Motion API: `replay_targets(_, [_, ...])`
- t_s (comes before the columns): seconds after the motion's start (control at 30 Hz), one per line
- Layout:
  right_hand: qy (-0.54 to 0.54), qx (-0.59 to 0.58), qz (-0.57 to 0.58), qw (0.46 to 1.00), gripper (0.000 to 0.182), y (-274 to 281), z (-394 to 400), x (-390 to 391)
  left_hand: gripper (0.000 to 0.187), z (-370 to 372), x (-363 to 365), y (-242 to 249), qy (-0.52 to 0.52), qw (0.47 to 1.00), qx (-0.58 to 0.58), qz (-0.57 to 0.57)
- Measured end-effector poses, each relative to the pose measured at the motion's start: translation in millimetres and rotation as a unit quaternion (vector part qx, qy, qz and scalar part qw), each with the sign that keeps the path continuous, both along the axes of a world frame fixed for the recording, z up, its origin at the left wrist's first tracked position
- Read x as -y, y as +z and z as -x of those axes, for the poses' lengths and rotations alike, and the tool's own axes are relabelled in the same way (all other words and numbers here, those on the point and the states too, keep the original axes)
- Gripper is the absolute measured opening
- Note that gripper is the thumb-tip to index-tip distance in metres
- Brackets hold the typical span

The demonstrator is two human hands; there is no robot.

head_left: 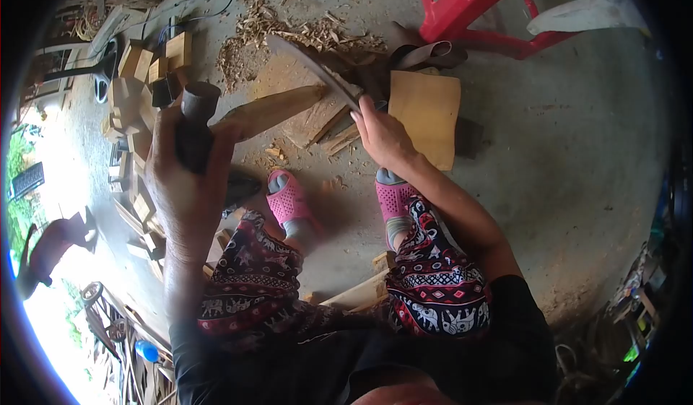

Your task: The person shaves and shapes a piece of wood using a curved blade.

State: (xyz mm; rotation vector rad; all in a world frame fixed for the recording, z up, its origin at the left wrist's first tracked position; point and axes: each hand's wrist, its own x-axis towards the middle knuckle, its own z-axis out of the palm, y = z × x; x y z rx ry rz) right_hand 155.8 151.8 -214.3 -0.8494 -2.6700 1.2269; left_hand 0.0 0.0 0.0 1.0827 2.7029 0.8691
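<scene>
- Closing left grip (173, 177) around dark cylinder (195, 141), fingers and thumb wrapped about it, rounded end tilting up past the hand.
- Showing pointed wooden piece (278, 110) just beside left thumb, reaching across toward the blade; cannot tell whether also clamped in left grip.
- Closing right grip (388, 136) on near end of long curved blade (314, 66), slanting it up and away to the left, above wooden slab (271, 76).
- Lying on floor (563, 152) beyond both feet, near the slab, in a loose scatter: wood shavings (253, 29).
- Resting just right of the slab, near right grip: tan sheet (424, 112), with dark rolled piece (431, 55) beyond it.
- Crowding together on left side of floor, beyond left grip: cut wood blocks (130, 127).
- Standing at upper right, well apart from both hands: red chair (462, 4).
- Sitting with knees apart, wearing patterned trousers (444, 282) and pink sandals (289, 201), planting feet on either side, just short of the slab.
</scene>
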Motion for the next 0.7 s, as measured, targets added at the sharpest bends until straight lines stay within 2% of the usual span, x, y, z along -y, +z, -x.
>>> replay_targets(0.07, [0.024, 0.02, 0.012, 0.999, 0.025, 24.0, 12.1, -8.9, 0.037, -3.6, 0.1, 2.8, 0.014, 0.999, 0.037, -0.022])
replay_targets(0.2, [0.07, 0.027, -0.01, 0.997, 0.021, 31.3, 59.4, -18.0, 0.036, 16.5, 13.7, -1.6, 0.009, 0.999, 0.047, -0.003])
replay_targets(0.27, [0.123, 0.085, -0.036, 0.988, 0.021, 26.4, 67.1, -17.8, 0.038, 29.0, 29.0, -8.3, -0.008, 0.999, 0.047, -0.006])
replay_targets(0.33, [0.135, 0.08, -0.027, 0.987, 0.021, 25.5, 70.1, -20.5, 0.038, 24.6, 31.7, 6.6, 0.007, 1.0, 0.024, 0.009])
replay_targets(0.43, [0.142, 0.055, -0.003, 0.988, 0.024, 24.6, 60.1, -18.1, 0.038, 21.5, 36.3, 20.2, 0.046, 0.999, 0.019, 0.02])
replay_targets(0.5, [0.143, 0.116, 0.062, 0.981, 0.025, 30.3, 46.8, 0.9, 0.037, 25.2, 43.5, 21.3, -0.011, 1.0, 0.004, 0.02])
replay_targets(0.57, [0.152, 0.107, 0.063, 0.98, 0.025, 22.3, 27.3, 20.7, 0.037, 28.5, 47.7, 15.8, -0.004, 1.0, 0.009, 0.022])
replay_targets(0.63, [0.174, 0.037, 0.083, 0.981, 0.024, 15.9, 2.4, 34.1, 0.038, 29.3, 50.2, 10.8, 0.004, 1.0, 0.015, 0.025])
replay_targets(0.7, [0.154, 0.07, 0.083, 0.982, 0.024, 18.1, -18.2, 36.1, 0.037, 27.2, 51.0, 7.4, 0.016, 0.999, 0.015, 0.024])
